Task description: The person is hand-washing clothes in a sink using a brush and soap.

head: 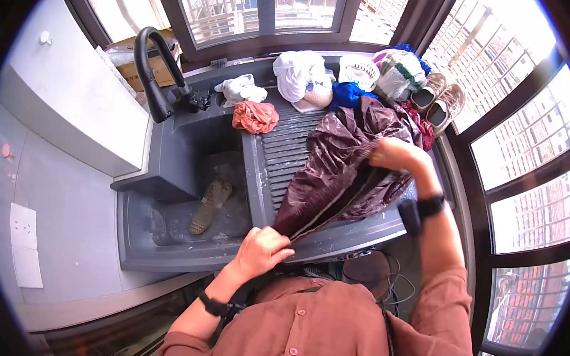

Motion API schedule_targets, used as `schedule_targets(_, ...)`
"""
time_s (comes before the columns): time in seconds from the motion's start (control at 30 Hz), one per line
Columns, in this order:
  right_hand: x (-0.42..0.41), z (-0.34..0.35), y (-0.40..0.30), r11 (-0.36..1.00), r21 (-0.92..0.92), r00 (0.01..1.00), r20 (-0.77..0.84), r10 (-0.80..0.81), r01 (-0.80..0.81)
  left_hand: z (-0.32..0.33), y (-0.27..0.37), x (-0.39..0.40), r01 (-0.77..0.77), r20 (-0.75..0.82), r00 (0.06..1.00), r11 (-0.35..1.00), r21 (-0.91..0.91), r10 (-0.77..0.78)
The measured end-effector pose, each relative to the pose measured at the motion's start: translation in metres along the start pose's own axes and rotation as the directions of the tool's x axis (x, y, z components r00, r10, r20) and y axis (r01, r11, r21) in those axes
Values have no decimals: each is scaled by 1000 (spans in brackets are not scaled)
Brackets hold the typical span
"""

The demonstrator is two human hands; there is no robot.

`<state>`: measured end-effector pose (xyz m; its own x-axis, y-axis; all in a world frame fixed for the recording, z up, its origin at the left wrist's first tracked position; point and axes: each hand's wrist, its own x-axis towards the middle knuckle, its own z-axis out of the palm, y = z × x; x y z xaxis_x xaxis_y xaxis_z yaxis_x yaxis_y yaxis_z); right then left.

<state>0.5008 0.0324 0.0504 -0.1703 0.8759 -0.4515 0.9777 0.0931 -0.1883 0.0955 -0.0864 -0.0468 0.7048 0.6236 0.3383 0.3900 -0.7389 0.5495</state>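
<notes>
A shiny maroon garment [324,165] with a gathered, elastic-like edge lies over the ribbed washboard [281,163] of a dark grey sink unit. My left hand [262,249] pinches one corner of it at the front rim. Farther right, my right hand [395,155] grips the gathered edge, its fingertips partly hidden in the folds. Between both hands the edge is stretched in a slanting line, and a pale strip runs along it.
Left of the washboard, a tan shoe [211,207] lies in the basin [181,221] below a black faucet [148,74]. Behind are a coral cloth [255,117], white cloths [297,77], a white basket [358,71], a blue cloth [349,95] and sneakers [446,102]. Windows border the right side.
</notes>
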Motion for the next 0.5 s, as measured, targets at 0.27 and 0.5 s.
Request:
schedule_targets(0.27, 51, 53, -92, 948, -187, 965, -99, 242, -257, 21, -22, 3, 213, -119, 970, 977, -19, -214)
schedule_targets(0.5, 9, 160, -178, 685, -247, 525, -485, -700, 685, 32, -15, -14, -3, 101, 995, 961, 277, -26)
